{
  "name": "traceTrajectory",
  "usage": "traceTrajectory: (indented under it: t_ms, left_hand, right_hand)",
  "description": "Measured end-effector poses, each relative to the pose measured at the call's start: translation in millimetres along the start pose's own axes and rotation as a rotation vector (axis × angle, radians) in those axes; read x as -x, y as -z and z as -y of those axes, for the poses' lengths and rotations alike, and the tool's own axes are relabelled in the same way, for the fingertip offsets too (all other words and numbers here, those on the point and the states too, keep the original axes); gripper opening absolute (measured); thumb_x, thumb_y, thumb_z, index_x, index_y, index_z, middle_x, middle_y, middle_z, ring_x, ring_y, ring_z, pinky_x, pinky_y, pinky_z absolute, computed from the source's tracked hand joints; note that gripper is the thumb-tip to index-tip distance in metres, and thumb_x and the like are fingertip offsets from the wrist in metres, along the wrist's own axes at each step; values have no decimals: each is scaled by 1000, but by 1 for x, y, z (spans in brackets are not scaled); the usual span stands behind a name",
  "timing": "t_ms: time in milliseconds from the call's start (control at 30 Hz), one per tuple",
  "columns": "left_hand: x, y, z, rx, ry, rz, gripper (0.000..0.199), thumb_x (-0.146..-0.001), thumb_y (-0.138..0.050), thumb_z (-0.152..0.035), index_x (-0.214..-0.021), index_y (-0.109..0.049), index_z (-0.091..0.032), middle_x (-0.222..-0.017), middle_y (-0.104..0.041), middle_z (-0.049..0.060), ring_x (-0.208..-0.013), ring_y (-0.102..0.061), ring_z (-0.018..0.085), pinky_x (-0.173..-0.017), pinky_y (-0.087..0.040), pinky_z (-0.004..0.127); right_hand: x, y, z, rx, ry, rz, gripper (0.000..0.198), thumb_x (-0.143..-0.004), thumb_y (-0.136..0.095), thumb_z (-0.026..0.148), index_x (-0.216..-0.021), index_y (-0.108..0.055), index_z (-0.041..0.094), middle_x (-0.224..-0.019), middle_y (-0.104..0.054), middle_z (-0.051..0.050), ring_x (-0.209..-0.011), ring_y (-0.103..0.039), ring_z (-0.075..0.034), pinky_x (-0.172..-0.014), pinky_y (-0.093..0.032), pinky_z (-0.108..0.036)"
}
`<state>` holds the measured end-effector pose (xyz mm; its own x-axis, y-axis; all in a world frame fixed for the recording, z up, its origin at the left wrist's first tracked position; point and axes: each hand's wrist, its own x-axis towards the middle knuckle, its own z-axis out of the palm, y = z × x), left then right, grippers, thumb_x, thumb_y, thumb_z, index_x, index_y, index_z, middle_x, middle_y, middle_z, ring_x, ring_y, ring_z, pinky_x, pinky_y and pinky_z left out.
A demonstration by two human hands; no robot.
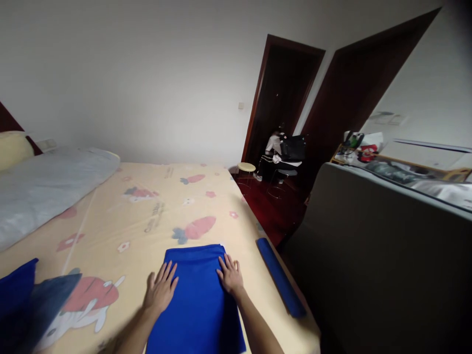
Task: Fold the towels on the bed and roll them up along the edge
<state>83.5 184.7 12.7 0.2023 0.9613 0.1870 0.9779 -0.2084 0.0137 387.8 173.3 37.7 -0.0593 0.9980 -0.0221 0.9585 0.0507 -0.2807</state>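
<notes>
A folded blue cloth [195,305] lies flat on the bed, its far edge turned into a narrow band. My left hand [161,289] rests on its left edge, palm down with the fingers spread. On the opposite edge, near the far right corner, my right hand [230,274] lies flat with its fingers apart. Neither hand grips anything. To the right, along the bed's side, is a rolled blue cloth [280,278]. More dark blue fabric [47,300] lies at the lower left, cut off by the frame.
The bed [147,236] has a cream sheet printed with carrots and rabbits. A pale grey quilt [55,182] lies at the left. A dark panel [368,255] stands right of the bed. Beyond are a stool [246,167] and a seated person [273,145] by a doorway.
</notes>
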Motion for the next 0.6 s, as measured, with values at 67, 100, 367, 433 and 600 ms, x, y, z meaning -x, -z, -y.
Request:
traceTrajectory:
  t_ms: [67,100,367,433,600]
  left_hand:
    - [-5,1,2,4,-35,-58,52,-98,-26,-38,-145,-42,-23,-156,-30,10,-146,-24,28,-114,-18,58]
    - [-8,1,1,26,-79,-65,51,-98,-25,-37,-143,-45,-23,-155,-32,10,-146,-26,27,-114,-21,55]
    - [-35,1,-20,175,-367,167,50,-100,-24,-42,-149,-30,-36,-156,-32,0,-144,-31,19,-114,-27,46]
    - [-39,-1,-17,130,-244,188,52,-99,-25,-44,-150,-27,-35,-158,-27,1,-146,-26,22,-115,-23,52]
    - [-50,-6,8,19,14,217,56,-97,-24,-45,-151,-22,-32,-160,-18,2,-148,-18,23,-116,-12,57]
  right_hand:
    - [-4,6,0,7,-8,-20,56,-101,-34,48,-149,-36,20,-156,-22,-12,-146,-19,-29,-115,-18,-57]
    - [-5,7,2,-4,23,-35,54,-102,-33,48,-148,-39,20,-156,-23,-12,-146,-20,-29,-115,-19,-57]
    - [-7,-13,34,-154,380,68,52,-101,-29,55,-148,-36,33,-155,-30,-2,-144,-25,-21,-117,-19,-52]
    - [-17,-16,29,-132,267,76,57,-101,-27,57,-151,-30,30,-158,-20,-3,-146,-19,-23,-117,-16,-54]
    - [-46,-5,6,-17,-8,66,58,-101,-30,47,-153,-26,22,-158,-16,-7,-147,-14,-25,-117,-12,-55]
